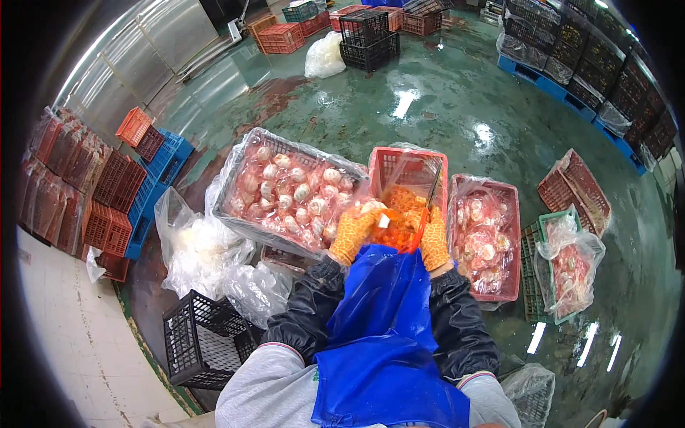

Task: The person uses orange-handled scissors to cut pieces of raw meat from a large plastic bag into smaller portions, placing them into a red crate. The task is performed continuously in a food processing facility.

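Observed from the head view, left to right.

Far left, red crates point(107, 207) stand stacked on a blue pallet point(160, 171) against the wall, out of the working reach. Nearer the person, an empty black crate point(203, 342) sits on the wet green floor point(442, 107) beside loose clear bags point(203, 250), apparently kept close as spare stock.

Left of centre, a grey crate point(242, 214) lined with clear film holds pale round pieces in pinkish wrap point(292, 192). It is propped at a tilt toward the person, which I judge eases picking from it.

The left hand point(353, 232), in an orange knit glove, is closed around one pale piece point(372, 208), holding it over the red centre crate point(407, 167). That crate holds orange netting scraps point(403, 207); the piece appears held there so cuttings drop in.

The right hand point(434, 242), also gloved, is clenched on orange-handled scissors point(427, 207), blades pointing up and away from the body. A blue apron point(382, 335) and dark sleeve covers point(457, 321) shield the person from the wet.

Right of centre, a lined red crate point(506, 285) holds trimmed pieces point(481, 242), within easy reach of the scissor hand. Farther right, a green crate point(546, 235) holds a smaller bagged lot point(571, 271).
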Tool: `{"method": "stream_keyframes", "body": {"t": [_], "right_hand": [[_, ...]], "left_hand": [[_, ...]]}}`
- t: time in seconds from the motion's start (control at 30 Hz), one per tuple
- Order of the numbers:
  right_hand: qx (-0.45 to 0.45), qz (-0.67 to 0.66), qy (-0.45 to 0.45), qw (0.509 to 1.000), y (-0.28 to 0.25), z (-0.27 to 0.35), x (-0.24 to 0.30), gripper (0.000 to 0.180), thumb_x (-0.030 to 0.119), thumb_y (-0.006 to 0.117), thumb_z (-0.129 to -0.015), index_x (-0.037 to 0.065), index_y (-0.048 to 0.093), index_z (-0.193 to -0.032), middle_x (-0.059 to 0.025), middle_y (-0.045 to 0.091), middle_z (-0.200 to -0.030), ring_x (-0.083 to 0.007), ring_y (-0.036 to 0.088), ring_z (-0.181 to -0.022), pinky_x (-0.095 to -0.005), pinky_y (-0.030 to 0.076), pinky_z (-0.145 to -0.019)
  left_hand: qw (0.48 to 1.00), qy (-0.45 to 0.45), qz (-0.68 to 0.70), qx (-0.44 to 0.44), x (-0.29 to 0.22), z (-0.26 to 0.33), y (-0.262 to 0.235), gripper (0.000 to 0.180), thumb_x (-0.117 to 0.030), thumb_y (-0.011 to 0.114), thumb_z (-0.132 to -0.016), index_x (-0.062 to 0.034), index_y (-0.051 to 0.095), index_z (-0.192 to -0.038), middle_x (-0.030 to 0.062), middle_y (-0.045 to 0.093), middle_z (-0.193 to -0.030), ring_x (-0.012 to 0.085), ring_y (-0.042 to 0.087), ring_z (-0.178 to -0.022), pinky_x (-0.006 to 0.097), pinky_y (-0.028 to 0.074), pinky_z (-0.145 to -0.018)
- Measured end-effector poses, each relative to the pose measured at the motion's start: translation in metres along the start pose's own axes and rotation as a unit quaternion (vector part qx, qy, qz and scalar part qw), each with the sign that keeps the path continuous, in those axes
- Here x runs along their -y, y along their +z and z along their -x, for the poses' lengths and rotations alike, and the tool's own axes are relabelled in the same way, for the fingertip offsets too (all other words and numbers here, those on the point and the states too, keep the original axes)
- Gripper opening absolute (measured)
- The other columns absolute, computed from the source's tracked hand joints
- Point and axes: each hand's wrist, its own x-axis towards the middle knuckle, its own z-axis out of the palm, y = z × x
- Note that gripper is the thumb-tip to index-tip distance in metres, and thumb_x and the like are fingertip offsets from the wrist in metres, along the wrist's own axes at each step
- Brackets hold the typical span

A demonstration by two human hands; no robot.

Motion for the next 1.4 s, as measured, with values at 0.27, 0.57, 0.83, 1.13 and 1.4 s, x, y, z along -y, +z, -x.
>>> {"method": "stream_keyframes", "body": {"t": [0.27, 0.57, 0.83, 1.13, 1.4], "right_hand": [[-0.029, 0.259, -0.072, 0.963, -0.015, -0.014, 0.004, 0.035, 0.003, 0.056, -0.084, 0.001, 0.050, -0.118, -0.0096, 0.058, -0.109, -0.0192, 0.056, -0.095, -0.0285, 0.046, -0.082], [0.016, 0.352, 0.164, 0.921, 0.001, 0.029, 0.027, 0.039, 0.019, 0.061, -0.083, 0.007, 0.051, -0.119, -0.0075, 0.063, -0.078, -0.0154, 0.058, -0.057, -0.0254, 0.047, -0.050], [-0.016, -0.121, 0.259, 0.958, -0.045, 0.050, -0.014, 0.036, 0.039, 0.043, -0.090, 0.006, 0.054, -0.096, -0.0129, 0.060, -0.071, -0.0165, 0.050, -0.041, -0.0312, 0.045, -0.034], [0.009, 0.131, 0.114, 0.985, -0.044, 0.074, -0.006, 0.027, 0.029, 0.052, -0.088, 0.007, 0.052, -0.102, -0.0056, 0.050, -0.068, -0.0135, 0.046, -0.046, -0.0290, 0.041, -0.034], [-0.083, -0.016, 0.223, 0.971, -0.045, 0.076, 0.007, 0.037, 0.027, 0.046, -0.091, 0.008, 0.045, -0.123, -0.0096, 0.057, -0.082, -0.0133, 0.051, -0.053, -0.0249, 0.043, -0.044]], "left_hand": [[0.997, 0.005, 0.074, -0.020, -0.033, -0.019, -0.007, 0.025, -0.020, 0.053, -0.086, -0.0046, 0.059, -0.105, 0.0062, 0.062, -0.094, 0.0169, 0.058, -0.087, 0.028, 0.046, -0.076], [0.974, -0.042, 0.222, -0.027, -0.042, -0.051, 0.003, 0.027, -0.019, 0.056, -0.087, -0.0038, 0.056, -0.109, 0.0041, 0.061, -0.098, 0.0125, 0.057, -0.089, 0.026, 0.046, -0.076], [0.985, 0.008, -0.097, -0.140, -0.095, -0.074, 0.012, 0.016, -0.019, 0.050, -0.084, -0.0057, 0.054, -0.077, 0.0127, 0.057, -0.076, 0.0256, 0.055, -0.072, 0.037, 0.042, -0.060], [0.993, 0.116, -0.008, 0.013, -0.094, -0.042, 0.057, 0.065, -0.044, 0.064, -0.071, 0.0008, 0.046, -0.114, 0.0231, 0.049, -0.112, 0.0385, 0.047, -0.106, 0.043, 0.036, -0.092], [0.857, -0.067, -0.434, -0.270, 0.069, -0.041, -0.082, 0.063, -0.035, 0.057, -0.074, -0.0029, 0.040, -0.126, 0.0205, 0.034, -0.133, 0.0358, 0.032, -0.124, 0.049, 0.025, -0.099]]}}
